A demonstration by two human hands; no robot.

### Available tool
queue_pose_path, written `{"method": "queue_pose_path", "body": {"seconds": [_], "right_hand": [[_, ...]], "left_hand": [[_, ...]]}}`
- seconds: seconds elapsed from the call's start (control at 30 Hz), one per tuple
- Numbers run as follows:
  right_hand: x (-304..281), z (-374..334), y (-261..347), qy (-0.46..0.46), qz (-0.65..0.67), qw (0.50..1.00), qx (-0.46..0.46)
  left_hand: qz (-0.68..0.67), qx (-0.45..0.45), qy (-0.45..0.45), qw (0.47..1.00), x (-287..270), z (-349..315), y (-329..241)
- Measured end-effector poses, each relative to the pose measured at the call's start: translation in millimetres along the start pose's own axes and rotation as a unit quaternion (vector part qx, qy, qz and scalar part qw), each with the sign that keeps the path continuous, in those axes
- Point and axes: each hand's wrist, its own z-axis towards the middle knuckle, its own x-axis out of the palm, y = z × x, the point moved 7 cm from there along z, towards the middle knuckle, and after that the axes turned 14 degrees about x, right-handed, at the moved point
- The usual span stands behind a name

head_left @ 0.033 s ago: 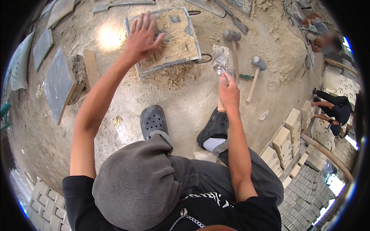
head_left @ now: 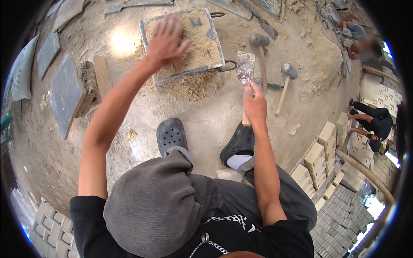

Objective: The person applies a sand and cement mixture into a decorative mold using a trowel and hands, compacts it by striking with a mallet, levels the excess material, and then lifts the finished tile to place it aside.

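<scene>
My left hand (head_left: pixel 165 43) lies spread over a square metal mould (head_left: pixel 189 71) at the top of the view, its fingers slightly blurred. Sandy, crumbly mix (head_left: pixel 195 43) covers most of the mould's top, and grey patches show through it. Looped handles (head_left: pixel 229 65) stick out from its right side. My right hand (head_left: pixel 254 103) grips a trowel (head_left: pixel 245 66) by its wooden handle, above my right shoe. The flat, mix-crusted blade points away from me.
Two mallets (head_left: pixel 259 40) (head_left: pixel 289 71) lie right of the trowel. Grey slabs (head_left: pixel 66 94) lean at the left. Spilled mix (head_left: pixel 193 86) borders the mould. Cream blocks (head_left: pixel 316 157) are stacked at the right, where a person in black (head_left: pixel 380 124) bends over; another person (head_left: pixel 361 41) sits beyond.
My left hand has slid slightly to the right over the mix on the mould. The right hand and trowel have barely shifted.
</scene>
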Motion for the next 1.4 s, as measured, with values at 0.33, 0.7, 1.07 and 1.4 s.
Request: {"method": "queue_pose_path", "body": {"seconds": [0.33, 0.7, 1.07, 1.4], "right_hand": [[5.6, -1.9, -11.6, 0.006, -0.004, 1.000, 0.018], [25.5, -4.5, -19.5, 0.034, 0.011, 0.999, 0.021], [13.0, 1.9, -35.9, 0.044, 0.038, 0.998, 0.023], [16.5, 12.3, -53.5, 0.056, 0.110, 0.990, 0.070]], "left_hand": [[0.027, 0.236, 0.051, 0.970, 9.9, 16.0, -67.4], [-0.031, -0.025, -0.031, 0.999, 11.1, 52.8, 25.6], [-0.149, -0.053, -0.163, 0.974, -23.7, 78.3, 0.1], [-0.138, 0.178, -0.140, 0.964, -8.4, 75.0, -112.8]]}}
